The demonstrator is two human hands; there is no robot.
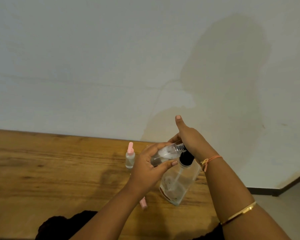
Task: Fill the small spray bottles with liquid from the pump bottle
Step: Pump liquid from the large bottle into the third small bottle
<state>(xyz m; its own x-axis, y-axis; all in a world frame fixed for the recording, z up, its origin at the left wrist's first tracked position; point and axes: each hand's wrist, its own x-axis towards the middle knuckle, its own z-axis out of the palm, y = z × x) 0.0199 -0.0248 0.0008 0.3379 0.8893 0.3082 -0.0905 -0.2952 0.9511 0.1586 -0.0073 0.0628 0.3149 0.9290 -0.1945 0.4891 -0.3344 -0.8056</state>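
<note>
Nearest to me, at the bottom edge, there was one patch of dark cloth (62, 226), and two bare forearms reached over it onto the wooden table (50, 170). The right forearm carried one thin gold bangle (239, 213), and further up, at the wrist, one orange thread (210, 161) was tied. One loose pink sprayer piece (143, 203) lay on the table, partly hidden under the left forearm. Just beside it stood the one pump bottle (178, 184), clear, with a black pump (186, 158) and only a little liquid at its bottom. The left hand (149, 168) gripped the open small bottle (166, 152) with fingers and thumb curled round its body. It held this bottle tilted almost flat, with the threaded neck right at the black pump. The right hand (189, 137) lay on top of the pump with its fingers curled down round it and the thumb pointing up. Behind the left hand stood the second small bottle (130, 157), upright on the table, closed with a pink top and holding clear liquid. So I counted two small spray bottles and one pump bottle. Farthest was the pale wall (93, 66) with one large brownish stain (223, 75).
</note>
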